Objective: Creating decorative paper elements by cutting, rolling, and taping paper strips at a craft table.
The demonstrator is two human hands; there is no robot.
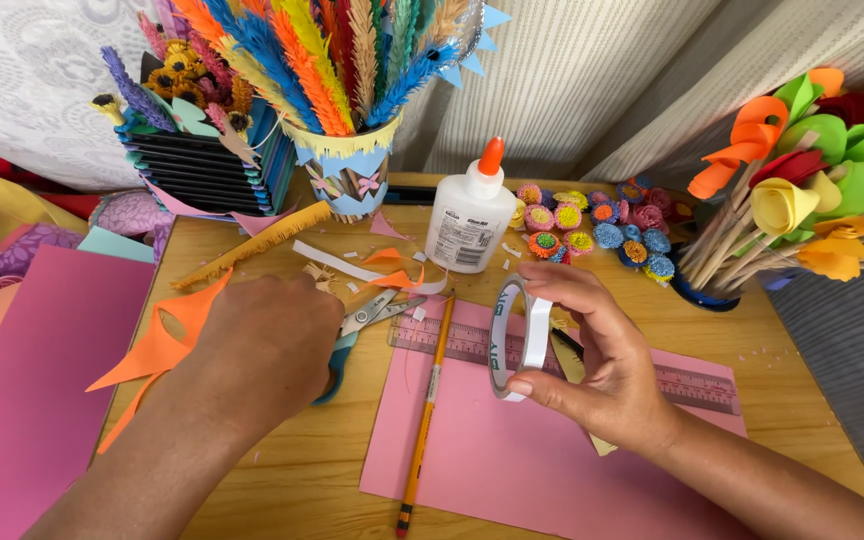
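My right hand (pixel 602 350) holds a white roll of tape (pixel 514 338) upright over a pink paper sheet (pixel 512 450). My left hand (pixel 267 345) rests closed on the blue handles of a pair of scissors (pixel 357 330) lying on the wooden table (pixel 282 470). An orange paper cut-out (pixel 157 345) lies just left of that hand. A yellow pencil (pixel 430 400) lies between my hands, across a clear ruler (pixel 692 385) on the pink sheet.
A white glue bottle (pixel 470 215) with an orange cap stands behind. Small paper flowers (pixel 592 230) lie beside it. A cup of coloured paper feathers (pixel 337 80) stands at the back, paper roses on sticks (pixel 802 190) at right, pink card sheets (pixel 32 390) at left.
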